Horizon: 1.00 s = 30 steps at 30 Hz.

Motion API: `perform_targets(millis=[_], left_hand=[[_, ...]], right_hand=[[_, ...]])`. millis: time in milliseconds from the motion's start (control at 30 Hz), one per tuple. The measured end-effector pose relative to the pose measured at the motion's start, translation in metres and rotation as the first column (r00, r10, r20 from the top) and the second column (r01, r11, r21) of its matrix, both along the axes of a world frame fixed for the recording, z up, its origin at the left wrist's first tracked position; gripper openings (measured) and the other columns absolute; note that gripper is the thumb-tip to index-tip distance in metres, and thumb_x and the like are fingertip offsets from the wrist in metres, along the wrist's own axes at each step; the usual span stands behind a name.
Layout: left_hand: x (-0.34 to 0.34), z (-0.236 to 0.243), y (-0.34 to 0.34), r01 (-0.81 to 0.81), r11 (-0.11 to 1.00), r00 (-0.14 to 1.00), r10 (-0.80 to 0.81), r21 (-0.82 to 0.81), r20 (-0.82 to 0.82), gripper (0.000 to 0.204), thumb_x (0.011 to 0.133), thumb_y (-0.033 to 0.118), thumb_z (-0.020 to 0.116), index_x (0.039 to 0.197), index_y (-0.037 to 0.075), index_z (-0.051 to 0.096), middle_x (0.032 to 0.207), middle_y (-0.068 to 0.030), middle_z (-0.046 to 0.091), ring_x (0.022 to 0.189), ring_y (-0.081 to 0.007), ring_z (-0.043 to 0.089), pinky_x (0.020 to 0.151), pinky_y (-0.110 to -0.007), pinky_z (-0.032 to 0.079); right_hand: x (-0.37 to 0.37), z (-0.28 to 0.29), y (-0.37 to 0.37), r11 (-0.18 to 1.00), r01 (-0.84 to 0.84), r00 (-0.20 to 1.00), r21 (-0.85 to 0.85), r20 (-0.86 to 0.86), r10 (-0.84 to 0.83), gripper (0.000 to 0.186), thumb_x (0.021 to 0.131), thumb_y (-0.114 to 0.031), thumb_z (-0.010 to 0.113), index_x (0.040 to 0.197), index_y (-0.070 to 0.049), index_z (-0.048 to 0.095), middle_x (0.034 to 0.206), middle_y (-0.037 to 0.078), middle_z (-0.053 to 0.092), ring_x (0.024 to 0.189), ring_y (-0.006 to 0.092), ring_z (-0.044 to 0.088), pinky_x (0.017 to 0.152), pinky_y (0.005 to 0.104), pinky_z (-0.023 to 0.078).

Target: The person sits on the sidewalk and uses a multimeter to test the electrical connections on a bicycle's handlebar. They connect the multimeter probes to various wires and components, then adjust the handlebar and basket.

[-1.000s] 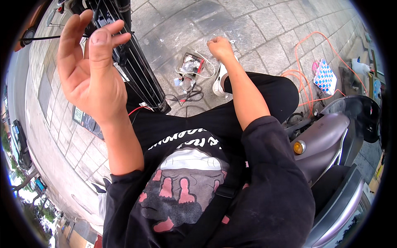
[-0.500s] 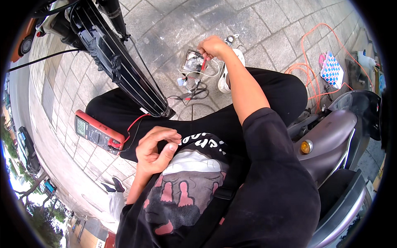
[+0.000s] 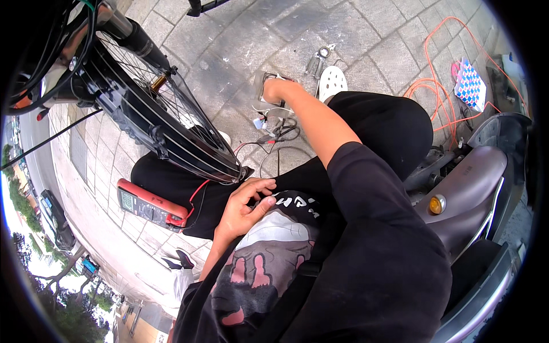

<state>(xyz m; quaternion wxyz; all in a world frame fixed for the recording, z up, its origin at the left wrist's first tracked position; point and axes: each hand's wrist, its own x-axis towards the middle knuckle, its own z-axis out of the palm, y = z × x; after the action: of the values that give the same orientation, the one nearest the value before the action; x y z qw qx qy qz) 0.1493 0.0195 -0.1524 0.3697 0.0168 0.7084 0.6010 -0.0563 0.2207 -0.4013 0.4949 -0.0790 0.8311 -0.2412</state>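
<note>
**Left hand at the shirt, right hand down among the wires**

Starting at my left, I see a spoked bicycle wheel with its black tyre arching over the paving. Below it a red multimeter lies on the black trouser leg, its red lead running off toward the wheel's lower edge.

Next comes the left hand — it rests against the black printed shirt at the chest, fingers curled and the fingertips pressed onto the fabric; I cannot tell whether they pinch anything small.

Further right, the right hand is stretched out to the ground, fingers closed down on a small bundle of wires and connectors lying on the grey paving stones — the exact grasp is hidden behind the knuckles. Just beyond it sits a white perforated shoe.

At the far right an orange cable loops across the pavement beside a grey scooter body.
</note>
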Motion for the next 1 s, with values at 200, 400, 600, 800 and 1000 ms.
perform_targets(millis=[200,400,600,800,1000], left_hand=[[-0.009,-0.005,-0.004,-0.057,0.997,0.99,0.062,-0.043,0.124,0.04,0.094,0.003,0.074,0.133,0.002,0.064,0.119,-0.0114,0.07,0.1,-0.0176,0.069,0.085,-0.03,0.053],[-0.023,0.002,-0.003,-0.006,0.999,0.982,0.014,-0.041,0.189,0.028,0.099,0.0,0.066,0.127,-0.001,0.067,0.121,-0.0118,0.072,0.114,-0.0224,0.067,0.102,-0.034,0.05],[-0.021,-0.006,-0.013,0.018,1.0,0.991,-0.019,0.014,0.133,0.025,0.103,0.005,0.061,0.125,-0.001,0.069,0.123,-0.0146,0.071,0.118,-0.0268,0.067,0.104,-0.036,0.049],[-0.027,-0.005,-0.016,0.031,0.999,0.985,-0.032,0.009,0.169,0.024,0.106,0.007,0.057,0.124,-0.003,0.07,0.124,-0.016,0.071,0.117,-0.0265,0.067,0.103,-0.036,0.049],[-0.027,0.0,-0.014,0.005,1.0,0.986,-0.009,0.022,0.169,0.025,0.107,0.009,0.057,0.125,-0.004,0.069,0.123,-0.0152,0.071,0.115,-0.0244,0.067,0.101,-0.034,0.05]], right_hand=[[0.004,-0.05,-0.016,0.996,0.012,0.995,0.085,0.096,-0.02,0.038,0.081,-0.004,0.063,0.117,-0.002,0.077,0.127,0.019,0.073,0.117,0.0365,0.071,0.092,0.048,0.058],[0.017,-0.089,-0.022,0.977,-0.115,0.991,0.18,-0.051,0.126,0.032,0.085,-0.015,0.063,0.112,-0.007,0.08,0.122,0.014,0.076,0.111,0.0312,0.074,0.085,0.0451,0.06],[0.012,-0.06,-0.034,0.913,-0.275,0.959,0.3,0.158,0.237,0.036,0.092,-0.025,0.064,0.125,-0.015,0.076,0.131,0.005,0.073,0.115,0.0264,0.072,0.085,0.0499,0.059],[0.029,-0.12,-0.036,0.884,-0.365,0.929,0.293,0.181,0.324,0.038,0.094,-0.027,0.065,0.128,-0.015,0.075,0.134,0.003,0.072,0.114,0.0228,0.072,0.088,0.0468,0.058],[0.035,-0.108,-0.037,0.858,-0.381,0.924,0.345,0.117,0.363,0.032,0.095,-0.025,0.064,0.123,-0.017,0.078,0.128,0.001,0.075,0.114,0.0218,0.072,0.091,0.0436,0.057]])
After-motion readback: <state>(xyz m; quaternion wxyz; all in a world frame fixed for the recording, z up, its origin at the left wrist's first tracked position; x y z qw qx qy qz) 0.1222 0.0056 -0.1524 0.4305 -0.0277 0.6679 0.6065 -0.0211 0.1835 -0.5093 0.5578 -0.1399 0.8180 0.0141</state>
